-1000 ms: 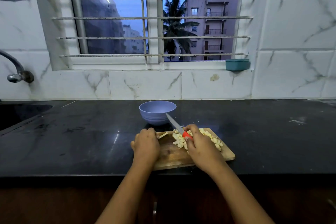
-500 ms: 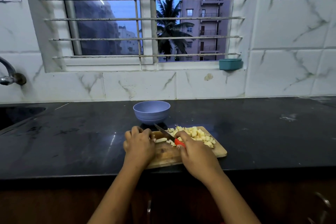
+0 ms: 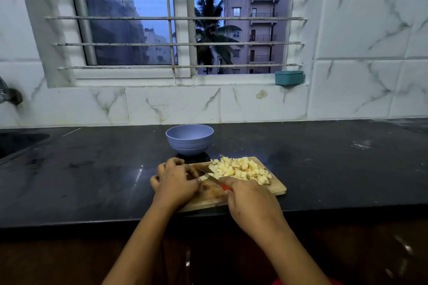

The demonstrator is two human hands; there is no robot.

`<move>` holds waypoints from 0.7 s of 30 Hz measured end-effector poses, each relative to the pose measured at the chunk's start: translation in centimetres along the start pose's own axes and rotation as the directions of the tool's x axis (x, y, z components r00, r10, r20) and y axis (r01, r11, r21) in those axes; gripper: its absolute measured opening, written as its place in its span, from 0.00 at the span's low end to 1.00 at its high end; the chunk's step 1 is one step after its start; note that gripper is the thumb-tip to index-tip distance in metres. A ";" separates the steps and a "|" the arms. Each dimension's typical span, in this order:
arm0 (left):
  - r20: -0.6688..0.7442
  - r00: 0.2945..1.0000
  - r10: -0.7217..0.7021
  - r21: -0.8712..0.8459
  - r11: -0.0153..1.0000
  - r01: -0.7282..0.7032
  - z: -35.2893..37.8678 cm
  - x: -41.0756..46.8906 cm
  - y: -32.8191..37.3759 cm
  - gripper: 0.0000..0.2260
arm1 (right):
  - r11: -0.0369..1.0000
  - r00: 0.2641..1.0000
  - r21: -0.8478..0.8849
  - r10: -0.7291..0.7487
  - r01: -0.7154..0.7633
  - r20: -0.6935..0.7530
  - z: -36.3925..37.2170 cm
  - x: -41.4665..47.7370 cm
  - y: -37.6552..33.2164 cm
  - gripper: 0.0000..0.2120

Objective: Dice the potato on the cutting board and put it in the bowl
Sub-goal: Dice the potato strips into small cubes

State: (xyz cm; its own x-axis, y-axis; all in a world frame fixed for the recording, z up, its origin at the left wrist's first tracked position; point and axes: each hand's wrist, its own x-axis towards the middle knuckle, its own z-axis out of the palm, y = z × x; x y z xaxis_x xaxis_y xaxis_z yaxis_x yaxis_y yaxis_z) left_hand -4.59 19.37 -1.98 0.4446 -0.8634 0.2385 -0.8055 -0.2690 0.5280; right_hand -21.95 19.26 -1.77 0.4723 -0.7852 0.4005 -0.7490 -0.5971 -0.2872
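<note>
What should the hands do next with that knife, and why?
Probably press the red-handled knife down through the small pale potato piece that the left hand pinches on the wooden cutting board. The right hand holds the blade at it; the rest lies diced in a pile, and the lilac bowl shows no potato.

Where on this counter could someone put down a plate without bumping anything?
Bare counter lies right of the cutting board, and left of it between sink and bowl. Crowded: the board, with potato, knife, left hand and right hand, plus the narrow gap to the bowl.
</note>
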 end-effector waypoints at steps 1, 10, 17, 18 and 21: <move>-0.002 1.000 -0.003 -0.005 1.000 0.003 0.0 0.0 0.0 0.00 | 1.000 1.000 -0.019 -0.004 0.004 0.016 0.0 0.0 -0.1 0.21; -0.011 1.000 0.005 -0.017 1.000 -0.005 0.1 0.1 -0.3 0.01 | 0.980 0.988 -0.197 -0.004 0.035 0.156 0.1 0.3 -1.5 0.24; -0.068 0.998 0.001 -0.110 0.994 -0.008 -0.2 -0.4 -0.7 0.04 | 0.996 0.992 -0.076 0.045 -0.036 0.118 0.5 0.6 -0.6 0.27; -0.065 0.998 0.013 -0.105 0.994 -0.019 -0.2 -0.5 -0.8 0.04 | 0.997 0.991 -0.058 0.048 -0.041 0.124 0.5 0.5 -0.6 0.27; -0.113 0.994 0.008 -0.079 0.997 -0.017 0.0 -0.9 -0.9 0.02 | 0.998 0.986 -0.034 0.064 -0.059 0.154 0.7 0.2 -1.0 0.27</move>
State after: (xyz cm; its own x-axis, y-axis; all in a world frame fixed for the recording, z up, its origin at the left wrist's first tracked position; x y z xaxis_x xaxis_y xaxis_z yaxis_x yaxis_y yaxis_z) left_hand -4.26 20.37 -2.65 0.4794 -0.8120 0.3330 -0.7794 -0.2196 0.5867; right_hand -20.76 19.61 -1.98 0.4895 -0.8375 0.2427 -0.7910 -0.5436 -0.2808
